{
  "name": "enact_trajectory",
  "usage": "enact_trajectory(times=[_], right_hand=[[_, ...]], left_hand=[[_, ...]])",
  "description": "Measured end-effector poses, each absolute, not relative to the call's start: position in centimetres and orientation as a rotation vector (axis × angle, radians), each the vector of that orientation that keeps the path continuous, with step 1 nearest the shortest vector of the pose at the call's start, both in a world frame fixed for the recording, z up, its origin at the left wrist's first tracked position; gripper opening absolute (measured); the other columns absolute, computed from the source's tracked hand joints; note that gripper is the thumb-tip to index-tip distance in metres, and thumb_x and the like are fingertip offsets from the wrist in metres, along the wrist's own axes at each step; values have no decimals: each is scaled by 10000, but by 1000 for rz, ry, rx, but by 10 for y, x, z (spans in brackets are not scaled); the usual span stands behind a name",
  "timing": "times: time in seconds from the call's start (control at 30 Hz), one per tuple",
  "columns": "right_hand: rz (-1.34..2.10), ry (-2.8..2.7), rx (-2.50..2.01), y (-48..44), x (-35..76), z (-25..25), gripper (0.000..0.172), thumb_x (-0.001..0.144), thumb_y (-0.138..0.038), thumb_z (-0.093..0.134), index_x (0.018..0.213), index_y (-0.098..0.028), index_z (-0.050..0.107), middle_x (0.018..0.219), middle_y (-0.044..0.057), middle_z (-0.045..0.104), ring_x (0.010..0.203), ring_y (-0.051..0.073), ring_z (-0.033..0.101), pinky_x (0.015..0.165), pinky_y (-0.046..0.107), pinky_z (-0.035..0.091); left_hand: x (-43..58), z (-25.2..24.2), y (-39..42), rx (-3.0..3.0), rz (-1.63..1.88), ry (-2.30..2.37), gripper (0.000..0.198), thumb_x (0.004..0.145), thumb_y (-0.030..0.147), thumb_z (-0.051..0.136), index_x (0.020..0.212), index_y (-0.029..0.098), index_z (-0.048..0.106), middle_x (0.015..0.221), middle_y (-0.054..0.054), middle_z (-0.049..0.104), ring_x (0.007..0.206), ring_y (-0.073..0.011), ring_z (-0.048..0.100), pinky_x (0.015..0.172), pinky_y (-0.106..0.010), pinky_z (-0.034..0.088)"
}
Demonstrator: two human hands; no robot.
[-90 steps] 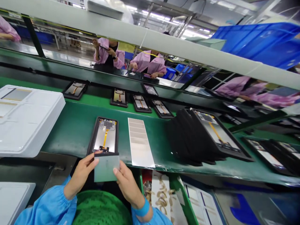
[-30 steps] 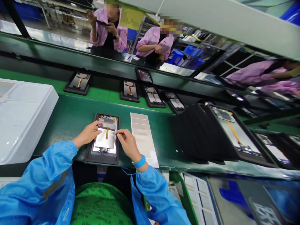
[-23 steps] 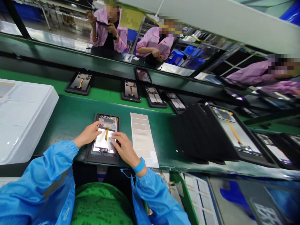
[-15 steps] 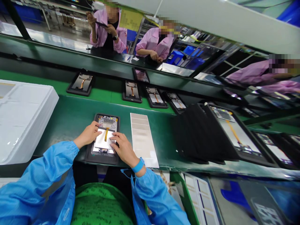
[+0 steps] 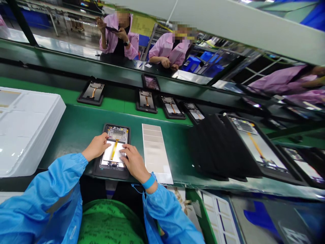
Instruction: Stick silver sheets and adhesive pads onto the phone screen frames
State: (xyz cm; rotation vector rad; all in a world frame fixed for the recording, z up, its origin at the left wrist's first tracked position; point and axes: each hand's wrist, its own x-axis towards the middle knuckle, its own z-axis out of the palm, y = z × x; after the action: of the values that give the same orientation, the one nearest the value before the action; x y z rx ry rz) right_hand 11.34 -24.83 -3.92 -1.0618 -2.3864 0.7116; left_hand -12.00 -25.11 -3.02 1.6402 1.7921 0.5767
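Pale rectangular film sheet [image 5: 108,156] lies flat on the black-framed display panel [image 5: 109,173], near on the green conveyor belt [image 5: 76,135]. Left hand [image 5: 95,146] and right hand [image 5: 134,162] rest open on it, gripping nothing; the panel's far circuit end remains uncovered.

The left hand [image 5: 96,146] and right hand [image 5: 134,162] hide parts of the screen panel [image 5: 113,154], and the marks on the long sheet [image 5: 154,152] are too blurry to read.
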Motion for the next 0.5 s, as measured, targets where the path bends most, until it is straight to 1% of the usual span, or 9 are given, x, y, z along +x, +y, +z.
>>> enact_trajectory(times=[0.1,0.23,0.33,0.37,0.43,0.5], right_hand=[[687,-2408,-1073,-248,113,-41,266,877,-118,647,1121,-223,652,1303,92,572,1206,250,524,1033,449,479],[653,-2434,-1090,-248,112,-43,263,880,-117,639,1124,-216,647,1314,99,566,1210,253,517,1031,455,480],[648,-2447,-1093,-250,111,-44,247,878,-112,639,1104,-210,649,1310,105,570,1207,259,516,1035,465,478],[649,-2444,-1094,-251,111,-44,240,874,-114,646,1094,-210,650,1307,105,571,1206,261,515,1034,464,479],[622,-2400,-1151,-254,112,-45,265,862,-145,677,1116,-211,642,1342,118,540,1219,280,505,1028,477,482],[581,-2321,-1274,-256,113,-47,373,844,-202,715,1201,-208,610,1381,152,492,1237,313,494,1015,511,484]], left_hand=[[-118,-30,-252,1736,476,1885,197,848,211,626,1028,174,555,820,-30,668,798,-203,651,679,-281,422],[-113,-23,-254,1842,294,1962,197,895,277,586,1066,180,575,937,-72,705,891,-237,664,708,-298,428],[-111,-17,-256,1945,221,2031,236,915,339,571,1090,184,599,1003,-115,701,964,-274,662,772,-323,453],[-112,-18,-258,1971,230,2068,292,907,372,584,1128,182,601,1024,-134,693,998,-295,655,810,-342,460],[-115,-26,-262,1995,311,2161,481,870,446,625,1248,154,572,1132,-196,660,1128,-361,604,927,-417,448],[-119,-43,-268,1960,452,2222,655,845,495,637,1346,92,513,1333,-277,554,1318,-432,458,1066,-532,354]])
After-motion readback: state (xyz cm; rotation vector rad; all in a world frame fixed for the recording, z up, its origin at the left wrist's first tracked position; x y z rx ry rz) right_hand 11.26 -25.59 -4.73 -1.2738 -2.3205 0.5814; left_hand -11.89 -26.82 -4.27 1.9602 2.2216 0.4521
